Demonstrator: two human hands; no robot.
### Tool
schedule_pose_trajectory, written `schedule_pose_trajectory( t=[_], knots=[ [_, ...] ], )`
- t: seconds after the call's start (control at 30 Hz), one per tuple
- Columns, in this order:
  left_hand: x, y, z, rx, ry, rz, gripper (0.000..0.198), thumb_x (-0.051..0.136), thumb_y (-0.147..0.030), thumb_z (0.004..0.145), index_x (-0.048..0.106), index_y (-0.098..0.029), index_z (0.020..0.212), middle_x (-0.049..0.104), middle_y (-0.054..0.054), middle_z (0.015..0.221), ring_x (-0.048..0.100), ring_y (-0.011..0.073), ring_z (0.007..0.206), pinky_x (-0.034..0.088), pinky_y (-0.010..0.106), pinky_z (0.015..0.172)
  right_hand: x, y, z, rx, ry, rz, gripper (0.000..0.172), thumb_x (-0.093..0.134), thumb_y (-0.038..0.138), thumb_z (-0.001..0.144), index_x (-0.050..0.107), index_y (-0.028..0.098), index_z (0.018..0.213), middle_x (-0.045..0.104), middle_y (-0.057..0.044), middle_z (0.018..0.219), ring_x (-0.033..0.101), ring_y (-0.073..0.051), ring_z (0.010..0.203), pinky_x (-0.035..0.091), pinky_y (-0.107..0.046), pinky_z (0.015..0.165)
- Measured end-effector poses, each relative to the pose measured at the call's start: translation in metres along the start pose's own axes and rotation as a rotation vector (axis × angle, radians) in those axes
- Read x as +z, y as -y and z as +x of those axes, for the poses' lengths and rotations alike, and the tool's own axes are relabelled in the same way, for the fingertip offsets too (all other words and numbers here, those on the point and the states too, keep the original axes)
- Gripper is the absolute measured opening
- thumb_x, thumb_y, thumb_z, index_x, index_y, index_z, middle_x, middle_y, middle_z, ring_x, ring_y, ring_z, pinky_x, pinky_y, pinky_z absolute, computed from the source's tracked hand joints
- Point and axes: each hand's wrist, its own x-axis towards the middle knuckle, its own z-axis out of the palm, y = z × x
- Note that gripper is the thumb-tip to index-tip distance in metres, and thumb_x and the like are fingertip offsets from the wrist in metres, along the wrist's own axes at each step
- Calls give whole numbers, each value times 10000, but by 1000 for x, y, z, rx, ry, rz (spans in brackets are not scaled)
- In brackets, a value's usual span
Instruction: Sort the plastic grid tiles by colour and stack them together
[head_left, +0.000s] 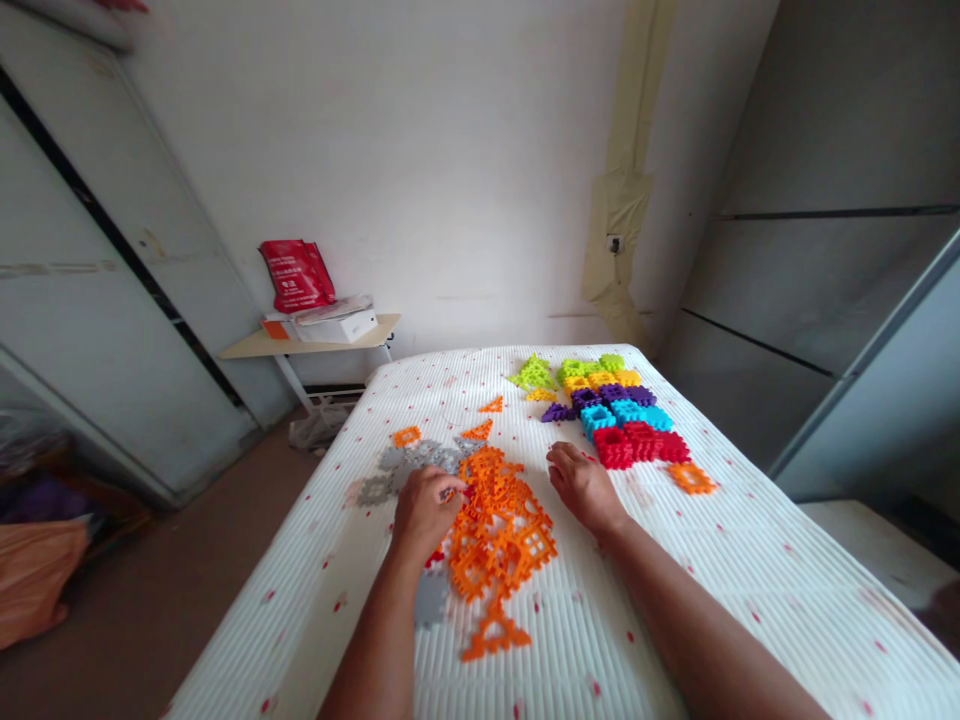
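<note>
My left hand (429, 512) is over the left edge of a loose pile of orange interlocking plastic pieces (495, 500). Its fingers are curled in; whatever they pinch is too small to make out, though bits of red show beside the fingertips and under the wrist. Grey pieces (405, 460) lie scattered just beyond that hand, and a grey square piece (431, 600) is beside the forearm. My right hand (586, 488) rests closed near the stacked red pieces (634, 445), its fingers bent and their contents hidden. An orange triangular piece (496, 632) lies nearest me.
Behind the red stack stand rows of light blue (626, 415), purple (611, 395), yellow (600, 380) and green pieces (577, 370). A lone orange square (691, 478) lies to their right. Past the ribbed white bed cover (600, 620), a small table (315, 347) holds a red bag (296, 275).
</note>
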Motion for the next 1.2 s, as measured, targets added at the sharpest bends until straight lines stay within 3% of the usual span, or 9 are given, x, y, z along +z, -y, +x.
schedule_pose_trajectory(
  t=[0.17, 0.37, 0.53, 1.03, 1.2],
  knots=[
    [3, -20, -5, -55, 72, 282, 224, 555, -277, 728, 725, -284, 873, 616, 61, 985, 492, 244, 996, 370, 374, 836, 1, 4, -1, -49, 17, -8, 209, 419, 126, 860, 615, 167, 916, 603, -83, 1043, 591, -146, 910, 453, -228, 771],
    [9, -29, -7, -127, 30, 418, 243, 519, -223, 739, 701, -260, 896, 600, 96, 1034, 467, 282, 1019, 348, 430, 831, -2, 7, -1, -58, 21, -10, 207, 404, 129, 867, 607, 165, 891, 603, -84, 1029, 591, -145, 901, 444, -226, 769],
    [10, -32, -4, -159, 37, 428, 187, 536, -197, 730, 701, -263, 786, 597, 86, 1028, 459, 281, 1034, 332, 437, 843, -1, 8, -2, -70, 20, 0, 197, 409, 129, 866, 603, 159, 880, 604, -80, 1017, 589, -141, 887, 438, -221, 759],
    [16, -30, 3, -203, 61, 384, 200, 526, -171, 718, 693, -253, 794, 595, 72, 1059, 438, 260, 1071, 310, 433, 868, 4, 7, -2, -115, -12, 27, 165, 421, 127, 859, 578, 172, 837, 600, -63, 962, 581, -131, 835, 427, -214, 701],
    [18, -26, 6, -223, 10, 359, 172, 552, -156, 681, 670, -258, 754, 600, 41, 1058, 463, 248, 1057, 323, 421, 859, 7, 4, -2, -130, -36, 40, 161, 422, 133, 858, 575, 175, 829, 601, -64, 955, 580, -133, 818, 424, -216, 687]
  ],
)
